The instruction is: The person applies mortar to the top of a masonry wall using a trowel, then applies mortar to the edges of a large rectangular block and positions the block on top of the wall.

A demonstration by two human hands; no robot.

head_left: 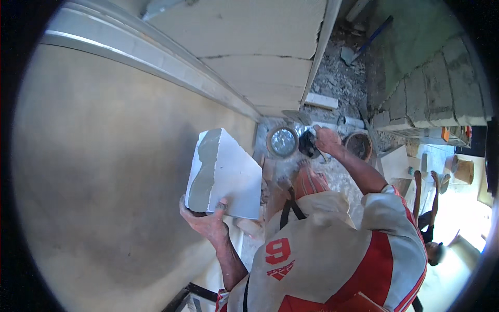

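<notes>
My left hand (210, 223) grips a white building block (236, 179) from below, its thumb on the smooth face. Grey-green mortar (204, 169) covers one narrow side of the block in an uneven layer. Farther out and to the right, my right hand (327, 140) is closed round what looks like the handle of a trowel (297, 116). The trowel's grey blade points up and left, above a dark bucket (307, 144). Most of the handle is hidden by my fingers.
A round basin of water (283, 142) stands left of the dark bucket, another bucket (358, 145) to its right. A block wall (260, 78) rises ahead. Rubble, a blue-handled shovel (371, 37) and a white offcut (321, 100) lie beyond. Another person (427, 221) is at far right.
</notes>
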